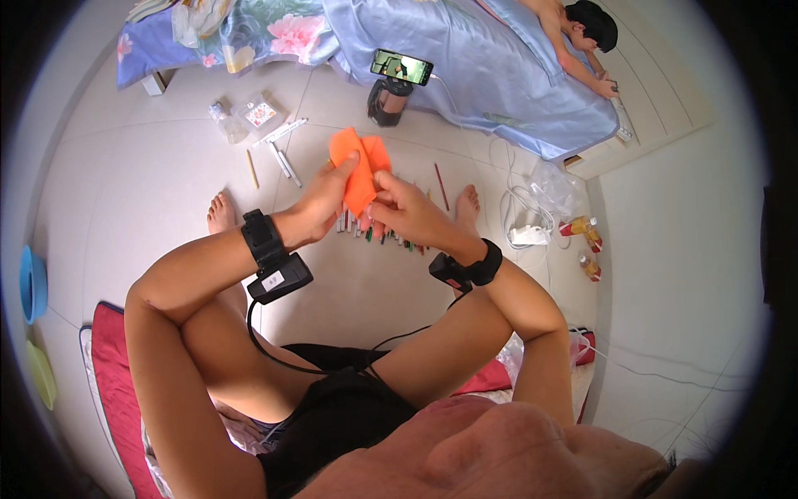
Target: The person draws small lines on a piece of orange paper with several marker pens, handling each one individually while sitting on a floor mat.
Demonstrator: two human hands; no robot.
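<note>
A folded sheet of bright orange paper [354, 178] is held up between my hands, above the floor. My left hand [324, 196] grips its left side, with the thumb lying across the front. The fingers of my right hand [405, 209] pinch its lower right edge. Beneath and behind the hands lies a row of colored pens or pencils [399, 240], partly covered by them. A dark red pencil [441, 186] lies to the right of the hands, and a yellow pencil [252, 169] to the left. Several white markers [285, 164] rest on the tiles at the left.
A phone [402, 67] leans on a dark container [388, 103] beside the bed [449, 93], where another person [561, 37] lies. Clear boxes [260, 113] stand back left. Cables, a white power strip [530, 235] and small bottles [590, 267] are at right. Wired black devices are strapped to both wrists.
</note>
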